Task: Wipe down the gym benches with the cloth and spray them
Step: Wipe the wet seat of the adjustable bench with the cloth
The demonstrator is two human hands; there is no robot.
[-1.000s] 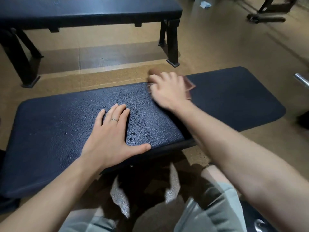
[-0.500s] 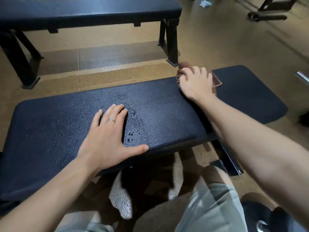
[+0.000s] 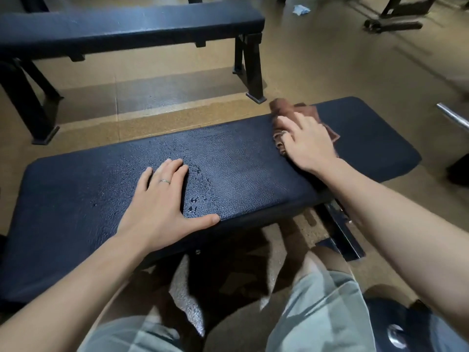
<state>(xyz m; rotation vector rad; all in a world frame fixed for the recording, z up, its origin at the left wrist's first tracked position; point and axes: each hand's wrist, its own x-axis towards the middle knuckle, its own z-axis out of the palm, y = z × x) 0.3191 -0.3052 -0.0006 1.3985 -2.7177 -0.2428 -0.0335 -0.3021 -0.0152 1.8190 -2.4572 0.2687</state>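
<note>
The near bench (image 3: 253, 174) is a flat padded worktop in dark textured vinyl, spanning the view from left to right. The left hand (image 3: 162, 201) rests palm-down on its near half, fingers (image 3: 175, 171) straight and held close together, thumb spread along the front edge, gripping nothing; a thin ring (image 3: 165, 181) sits on one finger. Liquid droplets (image 3: 194, 201) bead on the vinyl just beside this hand, toward the right. The right hand (image 3: 307, 143) presses a brown cloth (image 3: 284, 109) onto the worktop's far right portion, at the rear edge; its fingers are spread and laid over the cloth, and whether they curl into the fabric cannot be told (motion blur softens that area). The cloth shows beyond the fingertips and at the hand's right side. A second bench (image 3: 127, 26) of the same type stands parallel behind, well apart. A crumpled pale item (image 3: 300, 9) lies on the floor beyond. No brand, label or legible writing is visible on any surface.
</note>
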